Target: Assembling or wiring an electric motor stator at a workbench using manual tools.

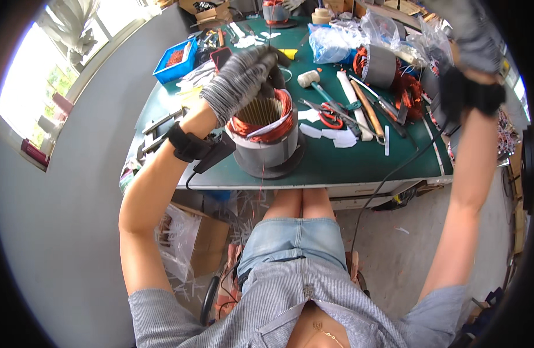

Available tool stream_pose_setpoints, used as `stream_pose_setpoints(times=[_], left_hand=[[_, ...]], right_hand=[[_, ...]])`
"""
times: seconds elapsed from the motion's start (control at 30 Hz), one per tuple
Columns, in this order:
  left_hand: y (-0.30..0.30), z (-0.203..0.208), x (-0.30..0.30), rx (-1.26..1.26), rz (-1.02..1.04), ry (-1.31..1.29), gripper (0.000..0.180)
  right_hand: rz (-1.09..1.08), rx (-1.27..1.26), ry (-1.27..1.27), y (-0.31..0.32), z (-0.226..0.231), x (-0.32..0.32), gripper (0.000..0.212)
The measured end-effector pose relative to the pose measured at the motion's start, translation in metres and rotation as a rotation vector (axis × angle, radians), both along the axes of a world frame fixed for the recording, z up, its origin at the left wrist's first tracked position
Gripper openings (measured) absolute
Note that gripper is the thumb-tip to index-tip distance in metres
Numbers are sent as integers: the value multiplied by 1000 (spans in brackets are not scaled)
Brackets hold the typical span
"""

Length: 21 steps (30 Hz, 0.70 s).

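Observation:
A grey motor stator [265,155] stands upright on a dark round base near the table's front edge. Bundles of red-orange copper winding [261,134] circle its top, with pale slot liners showing inside. My left hand [243,75], in a grey striped glove, is over the stator's far rim. Its dark fingertips are bent together; what they hold, if anything, is hidden. A thin red wire [262,177] hangs down the stator's front. My right hand [473,37], also gloved, is raised at the far right, away from the stator and smeared by motion.
Right of the stator lie red-handled scissors [330,119], a mallet [310,79], a wooden-handled tool [368,113] and paper pieces [339,137]. Another stator [376,65] lies behind them. A blue tray [175,61] is at the far left. A black cable [397,168] crosses the table edge.

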<state>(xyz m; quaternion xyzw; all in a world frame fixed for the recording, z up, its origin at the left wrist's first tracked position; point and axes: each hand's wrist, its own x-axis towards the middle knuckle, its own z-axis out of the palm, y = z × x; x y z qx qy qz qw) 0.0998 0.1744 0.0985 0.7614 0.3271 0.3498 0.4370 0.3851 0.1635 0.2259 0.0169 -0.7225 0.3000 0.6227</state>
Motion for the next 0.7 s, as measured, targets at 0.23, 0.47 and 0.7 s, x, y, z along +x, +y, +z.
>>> stream_pose_setpoints(times=[0.23,0.47,0.7], left_hand=[[-3,45,7,73,-46,-3,25],[6,66,11,364,24,32,30],[6,70,21,272,16,5,36]], right_hand=[[-358,-403,-267,13,-76,-46,23],[-345,-415,-239,21,-50,-86,22],[-409,-363,-257,17,-40,-90,22]])
